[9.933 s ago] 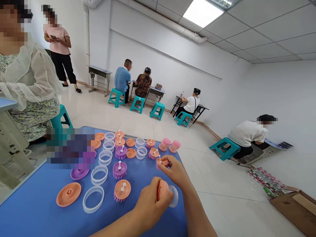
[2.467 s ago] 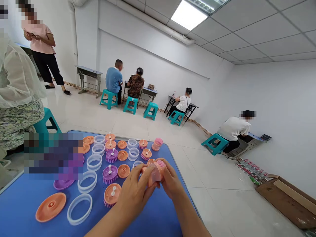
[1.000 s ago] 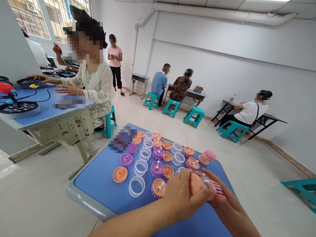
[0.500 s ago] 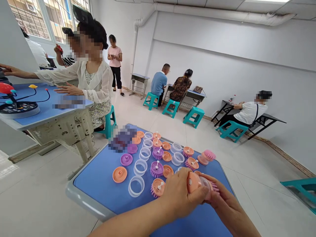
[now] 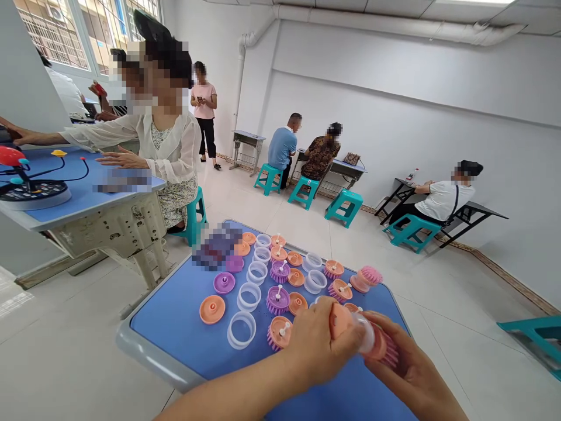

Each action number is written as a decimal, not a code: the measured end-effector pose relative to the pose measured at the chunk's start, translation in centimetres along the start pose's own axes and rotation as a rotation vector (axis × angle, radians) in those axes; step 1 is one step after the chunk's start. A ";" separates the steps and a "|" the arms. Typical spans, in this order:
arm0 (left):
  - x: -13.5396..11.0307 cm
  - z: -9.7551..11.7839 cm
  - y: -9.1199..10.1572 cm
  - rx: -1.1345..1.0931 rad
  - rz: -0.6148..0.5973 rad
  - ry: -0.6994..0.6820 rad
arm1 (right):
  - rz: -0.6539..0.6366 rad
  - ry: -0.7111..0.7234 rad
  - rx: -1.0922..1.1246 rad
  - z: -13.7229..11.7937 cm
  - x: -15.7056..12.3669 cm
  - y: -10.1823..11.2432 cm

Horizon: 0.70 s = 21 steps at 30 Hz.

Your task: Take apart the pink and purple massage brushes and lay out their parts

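Note:
Both my hands hold one round brush [image 5: 360,337] over the near right part of the blue table [image 5: 175,316]. The brush has an orange cap, a clear ring in the middle and pink bristles. My left hand [image 5: 319,345] is closed round the orange cap end. My right hand [image 5: 401,368] is closed round the bristle end. On the table lie loose parts: orange discs [image 5: 212,309], clear rings [image 5: 241,330], purple bristle heads [image 5: 277,299] and orange bristle heads [image 5: 280,331]. A finished pink brush [image 5: 367,277] stands at the far right edge.
A person in a white blouse [image 5: 169,149] sits at a second blue table [image 5: 79,193] to the left, with black round toys on it. Other people sit on teal stools [image 5: 346,206] at desks along the far wall. One person stands by the wall. White tile floor surrounds the table.
Over the last second my hands have turned the brush, so the clear ring and bristle end now sit further right and lower. Earlier the camera swung left, bringing the neighbouring table into view.

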<state>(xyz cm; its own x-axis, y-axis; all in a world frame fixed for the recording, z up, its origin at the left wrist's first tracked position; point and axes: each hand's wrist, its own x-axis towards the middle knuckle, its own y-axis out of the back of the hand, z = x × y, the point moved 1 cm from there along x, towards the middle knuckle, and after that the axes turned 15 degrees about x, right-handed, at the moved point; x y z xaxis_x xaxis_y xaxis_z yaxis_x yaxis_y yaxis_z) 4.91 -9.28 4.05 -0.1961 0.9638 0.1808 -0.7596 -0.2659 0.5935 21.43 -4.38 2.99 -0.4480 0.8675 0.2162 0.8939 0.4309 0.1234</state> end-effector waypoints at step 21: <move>0.8 -0.1 0.6 -0.232 0.186 -0.054 | -0.128 -0.168 -0.260 -1.6 0.5 2.4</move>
<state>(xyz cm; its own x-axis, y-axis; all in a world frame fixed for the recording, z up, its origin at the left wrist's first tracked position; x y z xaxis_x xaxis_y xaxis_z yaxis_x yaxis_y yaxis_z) 4.22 -8.69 4.51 -0.3164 0.8948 0.3150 -0.8366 -0.4197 0.3521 23.28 -3.28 4.96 -0.5288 0.8484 0.0232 0.7872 0.4801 0.3870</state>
